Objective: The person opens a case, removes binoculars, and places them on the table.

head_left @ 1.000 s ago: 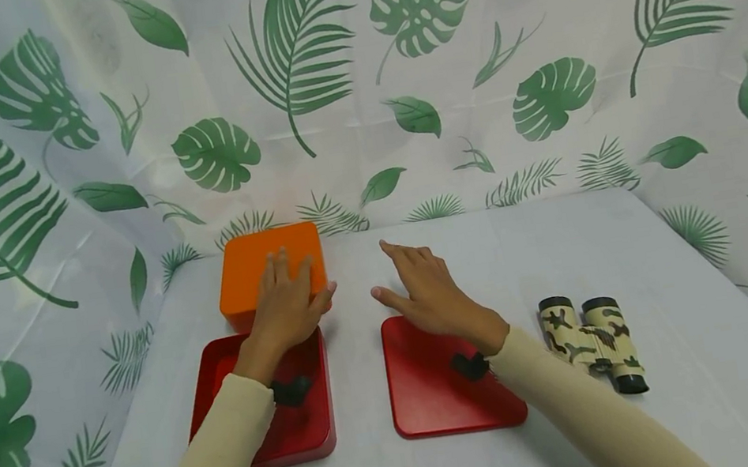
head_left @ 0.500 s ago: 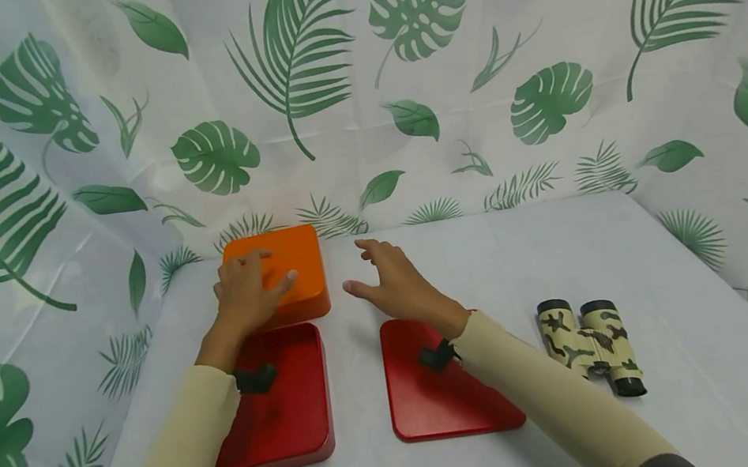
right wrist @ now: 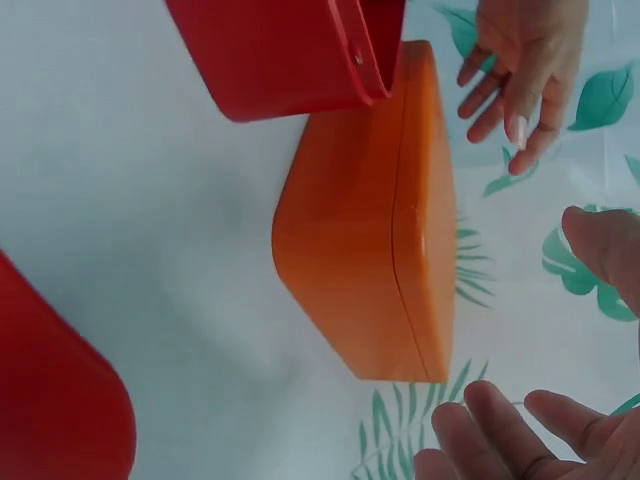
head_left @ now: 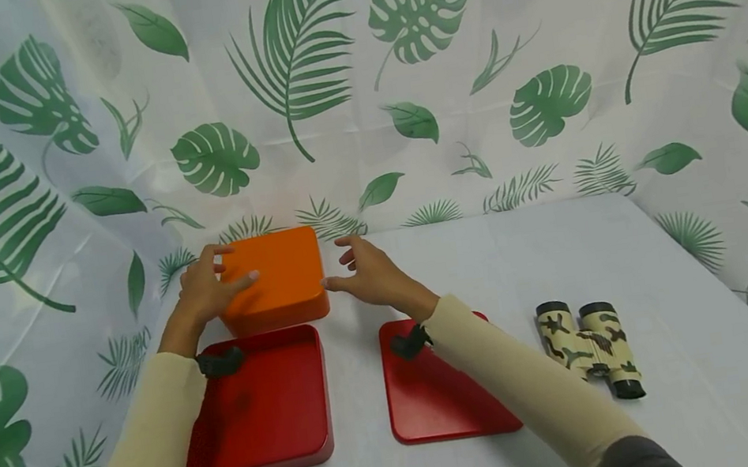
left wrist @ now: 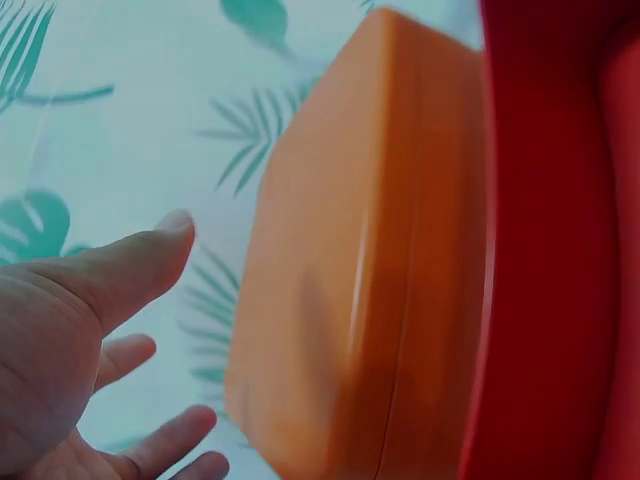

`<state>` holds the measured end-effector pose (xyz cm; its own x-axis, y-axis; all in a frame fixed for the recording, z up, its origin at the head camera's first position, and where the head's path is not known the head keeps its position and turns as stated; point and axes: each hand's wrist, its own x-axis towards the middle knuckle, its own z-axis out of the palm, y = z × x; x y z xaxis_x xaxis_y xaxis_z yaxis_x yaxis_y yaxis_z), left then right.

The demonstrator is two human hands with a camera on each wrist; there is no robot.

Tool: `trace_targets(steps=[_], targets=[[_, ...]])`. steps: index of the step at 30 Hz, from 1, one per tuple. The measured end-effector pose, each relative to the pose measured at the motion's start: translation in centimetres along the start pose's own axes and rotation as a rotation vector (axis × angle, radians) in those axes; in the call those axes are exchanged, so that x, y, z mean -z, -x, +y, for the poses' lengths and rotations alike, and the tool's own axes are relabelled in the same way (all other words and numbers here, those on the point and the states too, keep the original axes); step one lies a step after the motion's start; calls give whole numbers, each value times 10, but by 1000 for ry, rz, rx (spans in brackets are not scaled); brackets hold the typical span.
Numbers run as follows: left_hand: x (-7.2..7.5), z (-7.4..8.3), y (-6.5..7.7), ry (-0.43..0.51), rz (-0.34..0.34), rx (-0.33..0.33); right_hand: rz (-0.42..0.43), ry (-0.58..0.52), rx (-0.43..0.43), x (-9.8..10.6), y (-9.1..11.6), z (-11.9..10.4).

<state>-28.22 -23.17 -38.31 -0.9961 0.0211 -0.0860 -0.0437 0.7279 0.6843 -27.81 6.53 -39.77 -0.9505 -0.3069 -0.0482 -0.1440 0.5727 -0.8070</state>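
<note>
A closed orange box with rounded corners stands at the back left; in the right wrist view a thin seam below its top shows where the lid meets the body. My left hand hovers over its left edge, fingers spread and slightly bent. Off its right side, my right hand is held with thumb and fingers apart. The right wrist view shows a gap between each hand and the orange box. Neither hand holds anything.
An open red box stands right in front of the orange one. Under my right forearm lies a flat red lid. Camouflage binoculars lie farther right on the white table. A leaf-patterned curtain hangs behind.
My left hand has moved left across the orange box's top to its left edge. My right hand has come left toward the box's right side. The box stays in place.
</note>
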Motion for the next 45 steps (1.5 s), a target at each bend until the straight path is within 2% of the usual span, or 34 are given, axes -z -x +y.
trace_targets(steps=[5, 15, 21, 29, 36, 45], targets=[[9, -13, -4, 125, -55, 55, -21, -62, -54, -2, -10, -1], [20, -29, -18, 220, -105, 113, -30, -130, -69, -5, -28, -6], [23, -35, -24, 259, -141, 117, -44, -164, -125, -11, -44, -4], [20, -43, -28, 260, -158, 142, -73, -207, -203, -24, -61, 1], [20, -51, -27, 289, -206, 121, -74, -276, -254, -27, -71, 1], [14, -56, -33, 330, -219, 145, -63, -337, -255, -28, -78, 5]])
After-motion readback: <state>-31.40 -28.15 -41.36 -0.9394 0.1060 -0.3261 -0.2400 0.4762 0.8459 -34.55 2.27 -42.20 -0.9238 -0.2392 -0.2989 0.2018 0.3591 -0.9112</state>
